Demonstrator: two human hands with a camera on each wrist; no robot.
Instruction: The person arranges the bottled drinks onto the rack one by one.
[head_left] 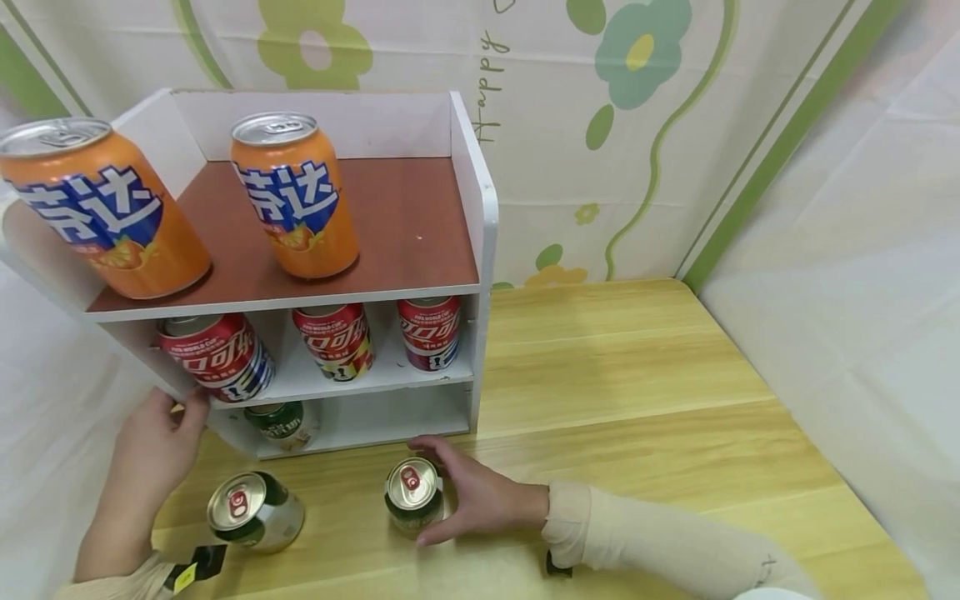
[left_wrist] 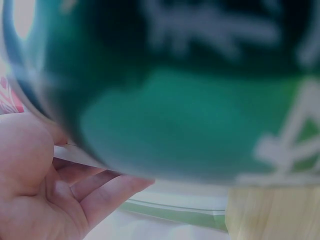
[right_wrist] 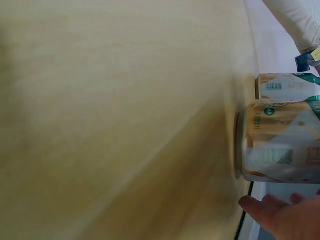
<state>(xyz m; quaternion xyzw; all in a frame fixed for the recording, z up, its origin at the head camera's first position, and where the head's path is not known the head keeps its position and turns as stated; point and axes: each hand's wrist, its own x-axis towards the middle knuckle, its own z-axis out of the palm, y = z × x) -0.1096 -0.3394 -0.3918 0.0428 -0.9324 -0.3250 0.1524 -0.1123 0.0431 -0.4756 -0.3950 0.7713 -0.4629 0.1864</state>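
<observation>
My left hand (head_left: 161, 442) holds the left edge of a small white shelf (head_left: 420, 412), close under a red cola can (head_left: 217, 354). A green-and-white can (head_left: 258, 510) stands on the table beside that wrist; its green side (left_wrist: 175, 120) fills much of the left wrist view. My right hand (head_left: 480, 496) is spread around a second green can (head_left: 412, 492) in front of the shelf, thumb on the near side and fingers on the far side. In the right wrist view, the fingertips (right_wrist: 250, 202) stand a little apart from this can (right_wrist: 280, 142).
Two orange soda cans (head_left: 296, 200) stand on the shelf's brown top. Two more red cans (head_left: 333, 342) share the middle level with the first. Another green can (head_left: 281, 423) is at the left of the bottom level. The wooden table (head_left: 637, 400) extends rightward to a white cloth (head_left: 847, 292).
</observation>
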